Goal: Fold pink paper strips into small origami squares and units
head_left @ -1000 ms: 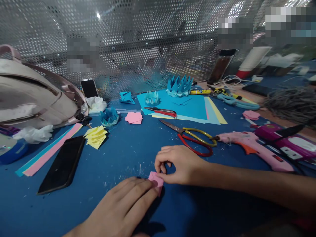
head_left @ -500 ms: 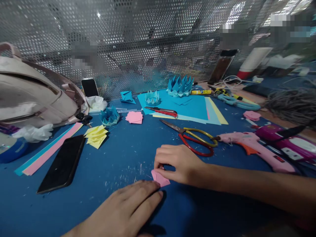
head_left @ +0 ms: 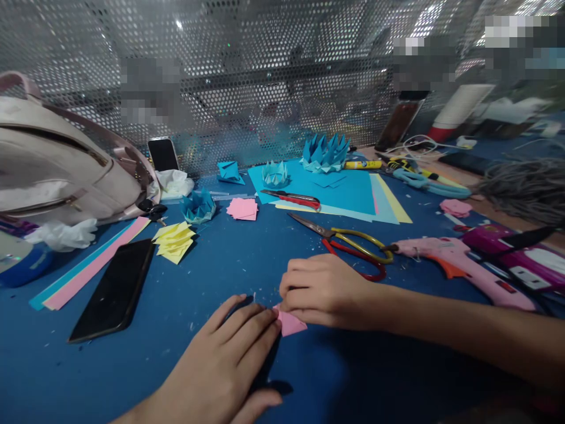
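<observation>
A small folded pink paper (head_left: 289,323) lies on the blue tabletop (head_left: 212,277) between both hands. My left hand (head_left: 225,365) rests flat, its fingertips pressing the paper's left edge. My right hand (head_left: 324,290) is curled over the paper's top edge, its fingers pinching and pressing it down. Only a pink triangle of the paper shows; the rest is under the fingers.
Scissors (head_left: 348,241) and a pink glue gun (head_left: 459,265) lie just behind my right hand. A black phone (head_left: 115,291), yellow papers (head_left: 174,241), pink squares (head_left: 242,208), folded blue paper shapes (head_left: 325,153), blue sheets (head_left: 348,188), a cutter (head_left: 291,198) and a bag (head_left: 62,171) sit farther back.
The pink paper went from a small square to a flatter triangle. My right hand lowered onto it and my left fingers spread and slid left along its edge.
</observation>
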The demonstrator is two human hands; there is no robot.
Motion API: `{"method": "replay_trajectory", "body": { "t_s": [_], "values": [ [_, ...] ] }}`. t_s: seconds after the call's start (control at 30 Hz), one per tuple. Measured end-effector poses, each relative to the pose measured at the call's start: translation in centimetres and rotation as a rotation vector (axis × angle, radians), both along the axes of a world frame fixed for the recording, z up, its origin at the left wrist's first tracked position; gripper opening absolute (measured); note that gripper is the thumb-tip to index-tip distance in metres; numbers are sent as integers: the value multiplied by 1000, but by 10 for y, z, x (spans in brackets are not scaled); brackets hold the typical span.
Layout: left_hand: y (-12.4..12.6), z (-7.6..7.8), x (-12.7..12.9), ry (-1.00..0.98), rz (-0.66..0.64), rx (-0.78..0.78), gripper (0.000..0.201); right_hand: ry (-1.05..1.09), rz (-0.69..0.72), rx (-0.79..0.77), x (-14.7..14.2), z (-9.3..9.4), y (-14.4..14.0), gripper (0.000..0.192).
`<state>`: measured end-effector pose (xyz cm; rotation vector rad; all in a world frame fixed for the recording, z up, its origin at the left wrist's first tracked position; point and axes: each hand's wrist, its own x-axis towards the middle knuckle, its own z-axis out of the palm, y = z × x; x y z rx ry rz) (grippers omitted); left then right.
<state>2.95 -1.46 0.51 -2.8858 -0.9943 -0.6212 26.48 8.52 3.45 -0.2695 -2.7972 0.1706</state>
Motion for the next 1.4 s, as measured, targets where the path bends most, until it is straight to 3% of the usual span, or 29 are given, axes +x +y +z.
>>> {"method": "replay_trajectory", "body": {
  "t_s": [0.33, 0.73, 1.03, 1.4],
  "values": [
    [-1, 1, 0, 25, 16, -5, 59, 11, 8, -123, 2, 1, 7, 17],
    [1, 6, 0, 93, -18, -13, 65, -102, 53, -41, 1, 18, 8, 29],
    [4, 18, 2, 184, -27, -97, 74, -156, 26, -231, 8, 29, 20, 23],
    [6, 15, 2, 170, -26, -203, 77, -264, 46, -40, 8, 33, 12, 23]
  ]
}}
